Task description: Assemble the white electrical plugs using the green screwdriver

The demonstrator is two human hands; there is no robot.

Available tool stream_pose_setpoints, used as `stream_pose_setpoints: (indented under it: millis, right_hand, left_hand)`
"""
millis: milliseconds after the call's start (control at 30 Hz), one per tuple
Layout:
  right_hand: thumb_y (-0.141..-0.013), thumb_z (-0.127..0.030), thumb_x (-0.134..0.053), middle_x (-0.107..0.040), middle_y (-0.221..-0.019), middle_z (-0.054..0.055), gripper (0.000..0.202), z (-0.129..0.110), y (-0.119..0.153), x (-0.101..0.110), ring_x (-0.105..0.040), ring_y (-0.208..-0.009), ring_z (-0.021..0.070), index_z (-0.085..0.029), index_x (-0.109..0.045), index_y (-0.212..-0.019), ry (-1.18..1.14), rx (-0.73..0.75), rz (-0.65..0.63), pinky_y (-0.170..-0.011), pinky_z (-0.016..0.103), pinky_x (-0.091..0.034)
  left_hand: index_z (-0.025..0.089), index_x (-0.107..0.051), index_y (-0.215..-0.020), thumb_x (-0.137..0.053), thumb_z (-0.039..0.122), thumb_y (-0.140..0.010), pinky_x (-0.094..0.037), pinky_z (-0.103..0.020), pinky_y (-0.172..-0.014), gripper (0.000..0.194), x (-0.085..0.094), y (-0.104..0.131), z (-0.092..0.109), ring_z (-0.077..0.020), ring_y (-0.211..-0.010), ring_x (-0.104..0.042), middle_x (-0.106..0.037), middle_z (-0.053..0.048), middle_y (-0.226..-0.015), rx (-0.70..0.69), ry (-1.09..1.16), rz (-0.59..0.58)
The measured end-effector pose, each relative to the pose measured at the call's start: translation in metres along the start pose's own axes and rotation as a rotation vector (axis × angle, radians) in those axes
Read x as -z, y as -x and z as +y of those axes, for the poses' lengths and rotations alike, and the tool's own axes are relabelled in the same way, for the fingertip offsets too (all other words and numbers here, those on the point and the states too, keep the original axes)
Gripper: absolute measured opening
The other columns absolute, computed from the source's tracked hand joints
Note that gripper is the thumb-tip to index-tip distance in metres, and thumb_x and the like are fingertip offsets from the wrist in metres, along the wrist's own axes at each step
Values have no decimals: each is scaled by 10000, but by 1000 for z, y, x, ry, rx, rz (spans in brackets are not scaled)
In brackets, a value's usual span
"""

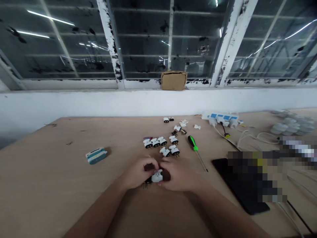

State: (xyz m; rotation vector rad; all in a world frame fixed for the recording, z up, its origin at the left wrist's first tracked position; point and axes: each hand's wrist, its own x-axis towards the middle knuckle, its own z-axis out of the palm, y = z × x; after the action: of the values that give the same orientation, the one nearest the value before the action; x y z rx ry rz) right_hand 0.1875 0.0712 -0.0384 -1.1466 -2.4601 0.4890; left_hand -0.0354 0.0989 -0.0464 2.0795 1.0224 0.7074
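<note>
A white electrical plug with a black pin face (157, 176) is held low over the table between both hands. My left hand (138, 172) closes its thumb and fingers at the plug's left side, where metal pins point down. My right hand (179, 174) pinches the white body from the right. The fingers cover part of the plug, so small parts between them cannot be made out. Just beyond the hands stand several similar white-and-black plugs (174, 150). A screwdriver (193, 144) with a green and black handle lies to the right.
Loose plug parts (183, 123) lie farther back. A teal and white case (96, 155) sits at left. On the right are a black phone (237, 185), a white power strip (220, 118) with cables, and a pile of white round pieces (292, 125). A cardboard box (173, 81) rests on the windowsill.
</note>
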Motion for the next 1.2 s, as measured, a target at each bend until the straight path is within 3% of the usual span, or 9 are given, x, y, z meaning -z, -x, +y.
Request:
stream_pose_setpoints:
  millis: [367, 633, 800, 900, 1033, 1200]
  right_hand:
    - [-802, -360, -776, -690, -1058, 46, 322, 0, -2, 0, -622, -975, 238, -225, -708, -1086, 26, 1, -11, -796, 324, -449]
    - [-826, -420, -775, -682, -1061, 50, 358, -2, -2, 2, -627, -976, 234, -216, -707, -1112, 54, 4, -20, -814, 319, -452]
    - [-831, -423, -767, -688, -1056, 58, 335, -4, -2, 4, -624, -940, 222, -198, -694, -1068, 75, 3, -10, -791, 306, -440]
    - [-824, -434, -772, -687, -1049, 57, 333, -1, -3, 3, -623, -947, 221, -196, -682, -1038, 73, 22, -18, -792, 299, -440]
    - [-804, -380, -774, -673, -1046, 47, 289, 4, -5, 2, -610, -922, 205, -204, -656, -1001, 28, 66, -23, -777, 289, -437]
    - [-777, -271, -754, -663, -973, 29, 202, 1, -7, 7, -595, -892, 194, -207, -614, -907, -17, 71, -32, -770, 285, -437]
  left_hand:
    - [220, -765, -811, -654, 195, -831, -516, -294, -804, 116, -6, -1, -2, -204, -878, -691, -749, -32, -899, -1, -66, 43]
    - [237, -769, -900, -653, 210, -858, -514, -304, -828, 126, 0, 1, -1, -216, -921, -702, -776, -18, -938, -19, -106, 41]
    - [237, -749, -934, -685, 282, -890, -523, -305, -838, 90, 8, 5, 9, -212, -934, -703, -768, -25, -993, -79, -134, -36]
    - [251, -744, -1036, -771, 361, -851, -529, -326, -873, 217, 19, 10, 16, -248, -1024, -693, -750, -42, -1093, -151, -270, -108]
    - [265, -739, -1105, -816, 395, -798, -540, -338, -872, 342, 31, 13, 25, -279, -1056, -696, -748, -44, -1150, -108, -364, -122]
    - [267, -747, -1060, -777, 334, -784, -537, -336, -843, 286, 29, 13, 31, -274, -1012, -695, -751, -32, -1080, -74, -418, -144]
